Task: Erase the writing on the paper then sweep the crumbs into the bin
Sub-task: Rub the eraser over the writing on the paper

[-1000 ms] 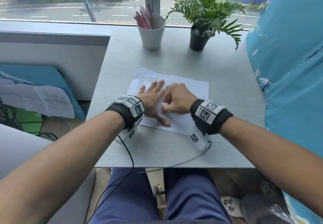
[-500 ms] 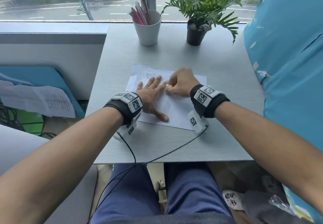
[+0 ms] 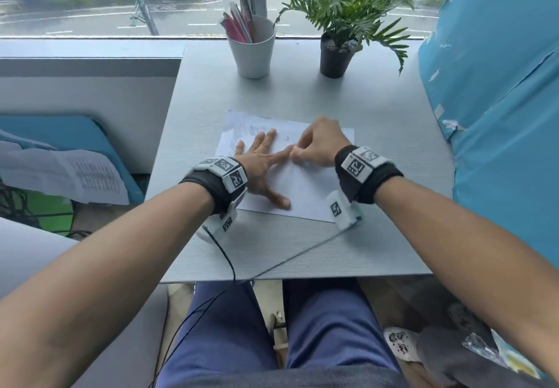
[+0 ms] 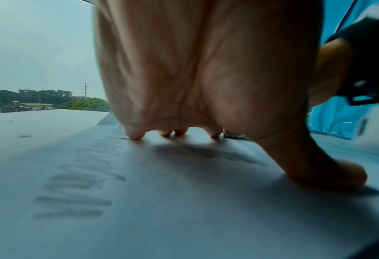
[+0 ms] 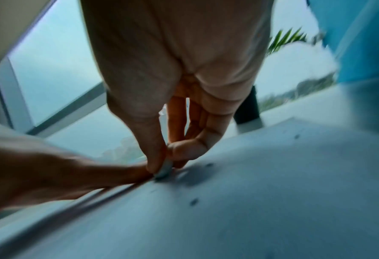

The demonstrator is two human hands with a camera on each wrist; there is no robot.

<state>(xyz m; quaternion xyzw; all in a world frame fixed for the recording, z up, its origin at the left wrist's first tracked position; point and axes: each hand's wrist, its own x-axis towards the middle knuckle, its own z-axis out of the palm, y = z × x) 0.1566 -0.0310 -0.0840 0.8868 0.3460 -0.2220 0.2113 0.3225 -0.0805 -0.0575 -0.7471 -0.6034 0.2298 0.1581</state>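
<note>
A white sheet of paper (image 3: 305, 191) lies on the grey table (image 3: 302, 251), with faint pencil writing (image 3: 242, 135) near its far left corner. The writing (image 4: 77, 191) shows blurred in the left wrist view. My left hand (image 3: 261, 163) lies flat on the sheet, fingers spread, pressing it down. My right hand (image 3: 317, 147) sits just right of it, pinching a small white eraser (image 5: 165, 170) between thumb and fingers, its tip on the paper beside my left forefinger. Dark crumbs (image 5: 194, 201) are scattered on the sheet. No bin is in view.
At the back of the table stand a white cup of pens (image 3: 252, 49) and a potted plant (image 3: 341, 46). A blue covered bulk (image 3: 499, 115) borders the right edge. Wrist cables (image 3: 272, 263) trail over the near table edge to my lap.
My right hand with the eraser has slid away from me up the sheet and then left toward my left forefinger. My left hand stays flat on the paper.
</note>
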